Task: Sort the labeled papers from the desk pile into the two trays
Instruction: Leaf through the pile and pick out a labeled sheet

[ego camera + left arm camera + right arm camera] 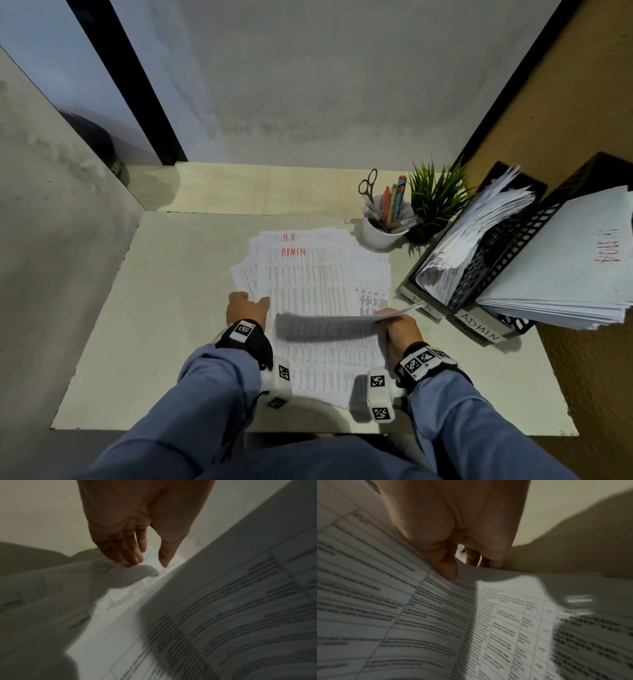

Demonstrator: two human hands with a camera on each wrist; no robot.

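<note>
A fanned pile of printed papers point(318, 274) lies mid-desk, with red "H.R" and "ADMIN" written on its top sheets. My left hand point(247, 303) rests with straight fingers point(135, 559) on the pile's left edge. My right hand point(397, 323) pinches the right edge of one sheet point(329, 323), which is lifted and blurred over the pile. In the right wrist view the thumb point(448, 569) lies on that sheet point(496, 577) with the fingers under it. At the right stand two black mesh trays, the H.R tray point(423, 304) and the ADMIN tray point(479, 328). Both hold stacked papers.
A white cup point(383, 236) with scissors and pens and a small green plant point(435, 202) stand behind the pile, left of the trays. Walls close the desk at the back and left. The desk's front edge point(308, 432) runs just below my wrists.
</note>
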